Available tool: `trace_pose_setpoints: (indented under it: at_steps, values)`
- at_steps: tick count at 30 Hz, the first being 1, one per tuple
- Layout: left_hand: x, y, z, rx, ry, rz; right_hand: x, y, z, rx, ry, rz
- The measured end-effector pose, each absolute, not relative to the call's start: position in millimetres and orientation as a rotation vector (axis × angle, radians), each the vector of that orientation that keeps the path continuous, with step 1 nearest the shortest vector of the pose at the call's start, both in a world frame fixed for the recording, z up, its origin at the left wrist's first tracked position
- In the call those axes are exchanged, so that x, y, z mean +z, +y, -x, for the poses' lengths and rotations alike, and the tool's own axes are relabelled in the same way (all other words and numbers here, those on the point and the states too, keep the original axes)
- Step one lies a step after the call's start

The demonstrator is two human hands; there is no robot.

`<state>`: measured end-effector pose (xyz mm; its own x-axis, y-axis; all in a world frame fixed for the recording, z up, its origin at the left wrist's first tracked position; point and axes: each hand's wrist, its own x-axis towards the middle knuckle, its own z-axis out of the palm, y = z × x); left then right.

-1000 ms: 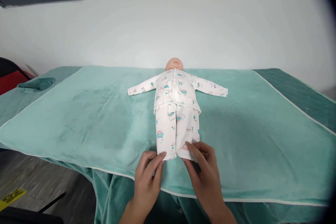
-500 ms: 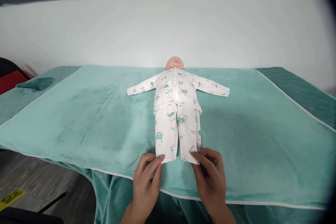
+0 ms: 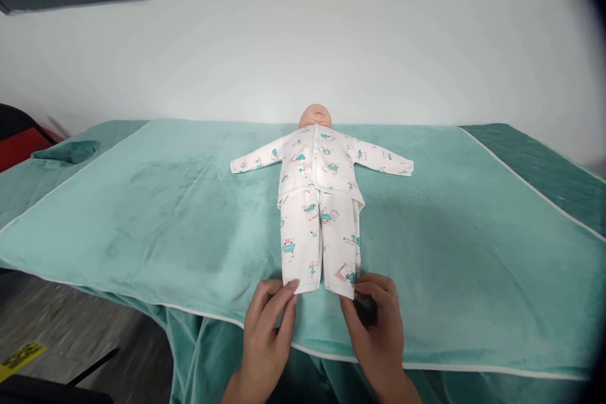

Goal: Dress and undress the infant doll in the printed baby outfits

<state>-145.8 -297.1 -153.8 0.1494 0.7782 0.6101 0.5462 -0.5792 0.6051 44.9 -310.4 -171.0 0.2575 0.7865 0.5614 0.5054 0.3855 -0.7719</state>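
Observation:
A baby doll (image 3: 316, 116) lies on its back with its head toward the wall. It wears a white long-sleeved top (image 3: 326, 161) with teal and red prints, its sleeves spread out to both sides. Matching white trousers (image 3: 303, 233) cover the legs, which point toward me. My left hand (image 3: 271, 328) pinches the hem of the trouser leg on the left between thumb and fingers. At the outer corner of the other leg's hem, my right hand (image 3: 376, 328) has its thumb and fingers closed on the cloth. No feet show below the hems.
A teal plush sheet (image 3: 165, 214) with white piping covers the table and hangs over its front edge. Behind it rises a white wall (image 3: 303, 44). A red and black object (image 3: 21, 139) stands at the far left, and grey floor (image 3: 104, 334) shows at lower left.
My right hand has shifted slightly left and moved its grip to the hem's outer edge, drawing that trouser leg a little inward. My left hand still pinches its hem.

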Motion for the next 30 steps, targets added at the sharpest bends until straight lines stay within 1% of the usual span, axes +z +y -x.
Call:
trace_pose_setpoints:
  at_steps: [7,11,14,17,19,22,24,27,30]
  values:
    - [-148.6,-299.6,152.1,1.448,1.302,-2.099,-163.9,-323.0,-57.1,0.472,-1.493,1.147]
    - [-143.3,-283.8,157.2,1.555,1.401,-1.907,-155.1,-322.1,-68.1,0.491,-1.381,1.202]
    - [-131.6,-249.3,156.3,1.530,1.497,-1.627,-139.5,-292.3,-77.8,0.490,-1.151,1.377]
    - [-115.4,-200.2,148.6,1.432,1.436,-1.336,-120.7,-234.5,-89.8,0.589,-0.941,1.448]
    - [-106.1,-168.4,140.4,1.378,1.352,-1.223,-112.3,-190.7,-97.0,0.665,-0.920,1.473]
    - [-98.7,-134.8,128.2,1.335,1.221,-1.218,-109.3,-140.2,-101.0,0.745,-0.971,1.528]
    - [-97.7,-123.6,123.1,1.299,1.128,-1.265,-111.2,-124.7,-99.1,0.736,-1.020,1.546]
    - [-98.8,-117.5,120.4,1.278,1.050,-1.298,-113.7,-123.0,-94.6,0.688,-1.112,1.541]
    - [-99.0,-113.9,119.5,1.293,1.001,-1.273,-113.7,-127.3,-93.3,0.767,-1.127,1.470]
